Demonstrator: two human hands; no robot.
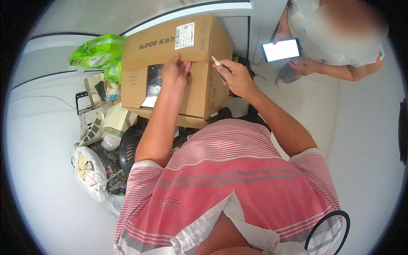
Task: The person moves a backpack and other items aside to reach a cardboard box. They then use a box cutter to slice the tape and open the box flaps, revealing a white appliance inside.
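Observation:
A large brown cardboard carton (pixel 135 70) with the maker's name SUPOR stands before me. Clear tape runs across its upper face, and a white label (pixel 184 35) bears writing. A cut-out in the cardboard exposes a dark, shiny surface (pixel 154 76). My left hand (pixel 175 71) rests on the carton beside this cut-out, fingers slightly curled and apart, with nothing visible in them. At the carton's right edge, my right hand (pixel 237 76) grips a small tool (pixel 216 60) with a brass-coloured tip and a dark blue handle. The tip points at the taped edge; whether it touches cannot be told.
At right, another person (pixel 334 67) holds a lit smartphone (pixel 282 50). Left of the carton are a green plastic bag (pixel 98 52), paper packaging (pixel 116 119) and a stuffed white plastic bag (pixel 91 173). A black slotted plastic object (pixel 129 149) sits by my left arm.

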